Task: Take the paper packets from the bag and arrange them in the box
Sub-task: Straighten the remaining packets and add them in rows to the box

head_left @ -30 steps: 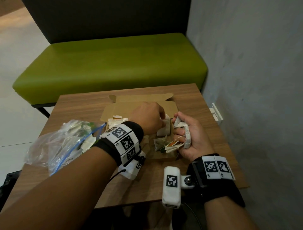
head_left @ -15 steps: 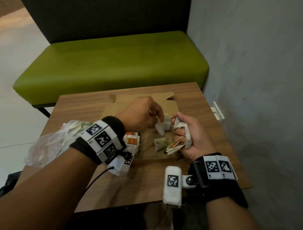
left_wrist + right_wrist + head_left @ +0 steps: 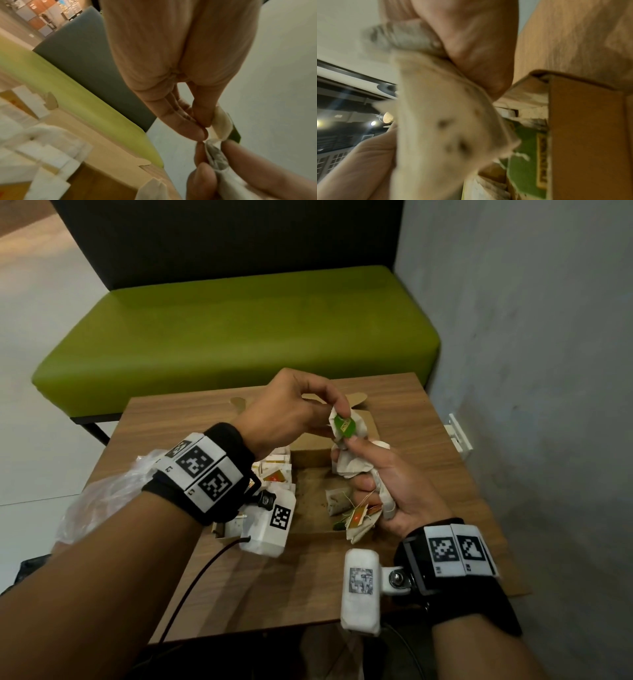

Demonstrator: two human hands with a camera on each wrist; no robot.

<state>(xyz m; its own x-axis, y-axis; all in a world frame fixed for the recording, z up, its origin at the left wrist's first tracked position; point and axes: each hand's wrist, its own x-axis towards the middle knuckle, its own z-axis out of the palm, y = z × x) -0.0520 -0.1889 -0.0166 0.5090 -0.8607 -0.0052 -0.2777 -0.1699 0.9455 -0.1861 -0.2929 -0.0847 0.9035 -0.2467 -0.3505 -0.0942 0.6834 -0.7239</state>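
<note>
Both hands are up over the open brown cardboard box (image 3: 310, 451), meeting in mid-air. The left hand (image 3: 287, 409) pinches the top of a crumpled white paper packet with a green tag (image 3: 344, 426) between thumb and fingertips (image 3: 197, 132); the left wrist view catches that pinch, though blurred. Just below it, the right hand (image 3: 390, 491) is curled round a whole bunch of white paper packets (image 3: 352, 469), thumb on the lower end of the green-tagged one, so both hands have hold of it. More packets with an orange tag (image 3: 358, 517) dangle from the lower fingers of the right hand, over the box's near edge. How many it grips is hard to say; they are bunched together.

Under the left wrist, a row of white packets (image 3: 275, 470) stands in the box, half hidden by the wristband and its camera. Left of the left forearm, the clear plastic bag (image 3: 99, 505) lies on the brown wooden table (image 3: 274, 594), mostly covered by the arm, contents not visible. The right wrist view is nearly filled by a blurred packet (image 3: 447, 121) and the box wall (image 3: 583, 135).
</note>
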